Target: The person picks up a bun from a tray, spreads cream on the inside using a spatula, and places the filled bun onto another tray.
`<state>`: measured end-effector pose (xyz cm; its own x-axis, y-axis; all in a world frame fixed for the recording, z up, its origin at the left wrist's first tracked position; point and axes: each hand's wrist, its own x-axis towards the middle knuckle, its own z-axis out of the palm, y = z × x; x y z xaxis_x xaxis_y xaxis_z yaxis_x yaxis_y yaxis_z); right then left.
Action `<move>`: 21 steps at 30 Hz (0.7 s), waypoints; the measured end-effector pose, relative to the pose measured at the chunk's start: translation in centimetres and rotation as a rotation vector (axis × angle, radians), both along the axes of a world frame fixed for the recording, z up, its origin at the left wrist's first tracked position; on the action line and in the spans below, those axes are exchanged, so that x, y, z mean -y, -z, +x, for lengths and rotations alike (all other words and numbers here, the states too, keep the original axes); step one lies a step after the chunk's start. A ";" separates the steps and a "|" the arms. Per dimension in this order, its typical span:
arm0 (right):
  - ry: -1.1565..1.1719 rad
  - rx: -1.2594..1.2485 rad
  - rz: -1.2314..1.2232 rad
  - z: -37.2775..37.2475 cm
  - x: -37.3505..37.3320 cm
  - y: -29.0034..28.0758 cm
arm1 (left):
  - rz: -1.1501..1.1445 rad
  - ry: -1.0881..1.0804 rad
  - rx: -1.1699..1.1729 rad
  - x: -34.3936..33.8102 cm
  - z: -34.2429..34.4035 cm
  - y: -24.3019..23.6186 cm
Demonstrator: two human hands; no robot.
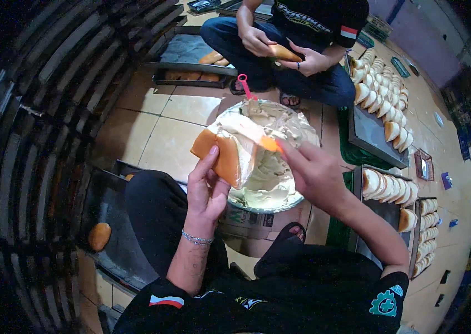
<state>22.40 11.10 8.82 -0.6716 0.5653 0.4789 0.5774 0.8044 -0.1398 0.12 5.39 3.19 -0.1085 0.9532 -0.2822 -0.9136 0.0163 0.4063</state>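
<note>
My left hand (207,181) grips a split, golden-brown bread bun (214,155), its opened white side turned to the right over the bowl. In my right hand (316,170) is a spatula (270,144) with an orange handle. Its blade, coated in pale cream, lies against the cut face of the bun. Below both hands is a large round bowl (270,210) full of thick beige cream (280,181). A pink-red handle (244,84) sticks up at the bowl's far rim; the rest of that utensil is buried in cream.
Opposite me sits another person (313,16), holding a bun (285,53) in both hands. Filled buns stand in rows on trays (372,133) at the right. Far left, another tray (182,50) holds whole buns. A single bun (99,237) lies on a dark tray beside my left leg.
</note>
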 end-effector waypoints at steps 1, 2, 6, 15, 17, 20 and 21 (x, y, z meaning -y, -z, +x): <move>-0.007 0.023 -0.006 -0.2 0.7 -0.1 | 0.013 -0.035 0.026 0.1 -0.3 -0.2; -0.025 0.019 -0.003 0.0 1.4 -0.3 | 0.016 -0.053 0.021 0.1 -0.6 -0.2; -0.009 0.103 -0.047 2.1 2.8 -1.3 | 0.031 -0.159 -0.132 0.1 -0.6 -0.1; 0.250 -0.399 -0.964 0.8 3.2 -3.4 | 0.367 -0.408 -1.111 -0.8 2.4 -0.8; 0.256 -0.410 -1.031 0.7 3.3 -3.7 | 0.400 -0.416 -1.296 -1.3 2.0 -0.4; 0.194 -0.376 -0.886 0.6 4.2 -4.3 | 0.417 -0.391 -1.456 -1.1 2.1 -0.2; 0.147 -0.329 -0.766 0.5 4.5 -4.3 | 0.398 -0.420 -1.529 -1.1 2.0 -0.2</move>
<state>22.86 6.63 13.07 -0.4593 0.8841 0.0858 0.5033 0.3386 -0.7950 2.17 6.46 3.41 -0.2958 0.7684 0.5675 0.4065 -0.4363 0.8027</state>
